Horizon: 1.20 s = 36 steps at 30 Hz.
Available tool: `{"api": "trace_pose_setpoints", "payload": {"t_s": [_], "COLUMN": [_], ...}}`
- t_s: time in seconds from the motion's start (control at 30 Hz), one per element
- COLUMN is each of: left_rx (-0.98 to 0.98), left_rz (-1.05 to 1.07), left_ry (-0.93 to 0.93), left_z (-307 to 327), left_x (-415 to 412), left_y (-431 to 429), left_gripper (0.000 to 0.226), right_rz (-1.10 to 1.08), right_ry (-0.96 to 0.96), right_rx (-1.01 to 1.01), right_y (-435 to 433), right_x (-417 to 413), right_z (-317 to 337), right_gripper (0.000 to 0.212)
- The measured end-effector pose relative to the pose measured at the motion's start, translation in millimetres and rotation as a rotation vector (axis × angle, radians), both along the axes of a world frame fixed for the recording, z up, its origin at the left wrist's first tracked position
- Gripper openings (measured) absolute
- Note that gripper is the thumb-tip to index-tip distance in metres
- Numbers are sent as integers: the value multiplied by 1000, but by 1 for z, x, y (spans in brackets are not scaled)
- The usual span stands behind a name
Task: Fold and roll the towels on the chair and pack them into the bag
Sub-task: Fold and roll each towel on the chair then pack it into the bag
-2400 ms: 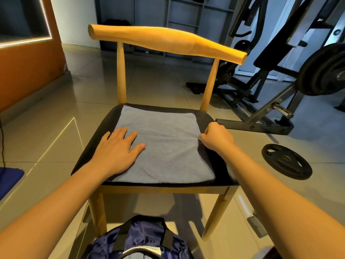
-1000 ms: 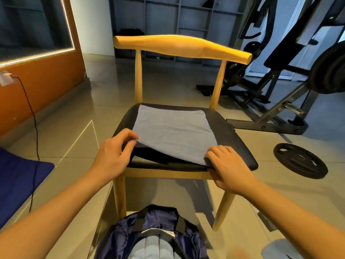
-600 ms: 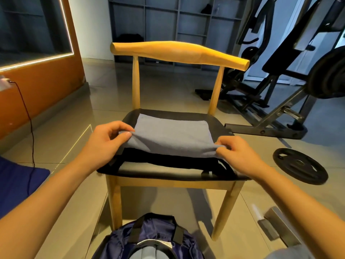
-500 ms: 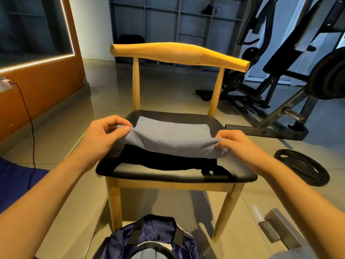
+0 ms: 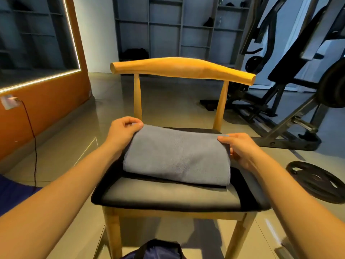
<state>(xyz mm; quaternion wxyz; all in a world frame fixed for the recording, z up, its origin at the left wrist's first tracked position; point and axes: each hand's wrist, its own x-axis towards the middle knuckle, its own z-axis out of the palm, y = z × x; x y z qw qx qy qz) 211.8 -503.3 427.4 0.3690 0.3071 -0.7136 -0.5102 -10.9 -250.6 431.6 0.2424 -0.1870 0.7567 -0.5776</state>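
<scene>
One grey towel (image 5: 175,157) on one chair (image 5: 183,71), its far corners in the closed grip of two hands: left hand (image 5: 122,132), right hand (image 5: 239,148).

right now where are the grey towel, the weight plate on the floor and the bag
grey towel (image 5: 177,157): head view, middle of its folded top face
weight plate (image 5: 317,181): head view, flat face near the hub
bag (image 5: 160,251): head view, its dark blue top at the bottom edge

Both forearms are bare right up to the bottom edge of view, no sleeves showing. The left hand (image 5: 123,130) and right hand (image 5: 238,147) wear no gloves, rings or watch.
</scene>
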Motion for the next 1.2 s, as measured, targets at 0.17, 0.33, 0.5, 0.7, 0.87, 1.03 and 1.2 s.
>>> {"api": "trace_pose_setpoints", "payload": {"t_s": [0.17, 0.33, 0.5, 0.7, 0.87, 1.03, 1.2], "left_rx": [227, 142, 44, -168, -333, -209, -159], "left_rz": [-65, -56, -73, -21, 7, -114, -148], "left_ry": [-479, -571, -574, -639, -970, -1083, -1030], "left_z": [-19, -25, -37, -51, -42, -35, -31], "left_x": [-21, -29, -41, -54, -56, -56, -62], "left_y": [-25, -41, -50, -58, -66, -62, -54], "left_gripper": [34, 11, 14, 21, 55, 53, 35], "right_rz": [19, 6, -22, -26, -32, 181, 295], "right_ry": [5, 74, 28, 126, 633, 701, 444], "right_rx": [278, 407, 448, 486, 698, 714, 664], "right_y": [-15, -23, -23, -29, -37, -51, -59], "right_x": [-14, -21, -27, -35, -42, -45, -52], "right_z": [-27, -30, -33, -45, -43, -44, -36], "right_gripper": [12, 6, 11, 19, 21, 38, 23]}}
